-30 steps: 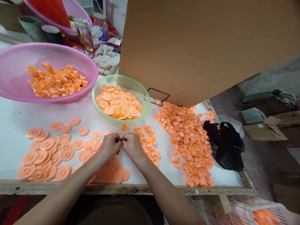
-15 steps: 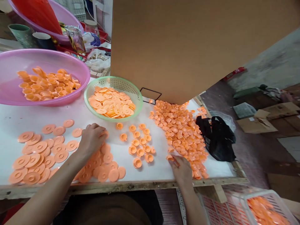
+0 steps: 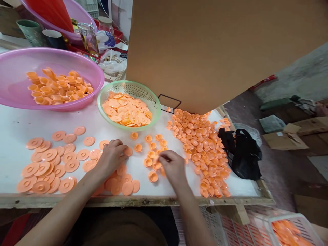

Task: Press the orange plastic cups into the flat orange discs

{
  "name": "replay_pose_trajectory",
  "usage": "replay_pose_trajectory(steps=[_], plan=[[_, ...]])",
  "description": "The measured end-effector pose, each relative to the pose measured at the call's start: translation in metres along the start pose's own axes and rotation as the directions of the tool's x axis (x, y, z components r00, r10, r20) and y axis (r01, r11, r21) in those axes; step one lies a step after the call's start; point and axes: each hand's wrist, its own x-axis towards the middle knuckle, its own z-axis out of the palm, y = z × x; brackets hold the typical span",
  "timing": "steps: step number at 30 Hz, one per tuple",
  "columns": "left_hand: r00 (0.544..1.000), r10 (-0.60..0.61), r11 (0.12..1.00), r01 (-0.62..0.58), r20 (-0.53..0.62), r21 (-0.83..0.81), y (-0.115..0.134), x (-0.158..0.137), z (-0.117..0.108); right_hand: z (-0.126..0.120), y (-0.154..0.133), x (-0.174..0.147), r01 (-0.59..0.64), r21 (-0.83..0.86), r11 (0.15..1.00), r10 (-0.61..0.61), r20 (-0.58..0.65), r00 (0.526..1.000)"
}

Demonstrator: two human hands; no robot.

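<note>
My left hand [image 3: 111, 159] is closed at the front of the table, its fingertips pinching the edge of a small orange saucer [image 3: 128, 151]. My right hand [image 3: 173, 168] hovers over a loose group of orange toy cups [image 3: 148, 162]. Its fingers are pressed together and slightly blurred, and whatever lies between them is hidden. More flat orange saucers [image 3: 50, 154] are spread to the left and under my left forearm. On the right lies a big heap of orange toy cups [image 3: 202, 140].
Behind the saucers stand a pink basin [image 3: 15, 92] with orange cups and a green colander [image 3: 159, 109] with saucers. A tall cardboard box [image 3: 205, 51] blocks the back. A black bag [image 3: 243, 157] lies at the right edge; a white crate [image 3: 302, 220] sits below.
My right hand has moved left from beside the big heap, where it pinched an orange cup, to the loose cups. My left hand has shifted slightly right with the saucer. The view has shifted a little.
</note>
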Motion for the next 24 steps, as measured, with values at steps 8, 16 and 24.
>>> replay_pose_trajectory(steps=[8,16,24], plan=[[0.977,0.211,0.975,-0.212,0.030,0.067,0.000,-0.013,-0.014,0.074,-0.036,0.011,0.034,-0.059,0.998,-0.020,0.213,0.977],[0.999,0.049,0.999,-0.049,-0.016,0.005,-0.009,0.009,-0.014,0.087,-0.038,0.025,0.008,-0.112,0.994,0.013,0.184,0.983],[0.997,0.071,0.996,-0.068,0.041,-0.056,-0.010,-0.006,-0.019,0.106,-0.058,0.031,0.171,-0.464,0.869,-0.031,0.295,0.955]])
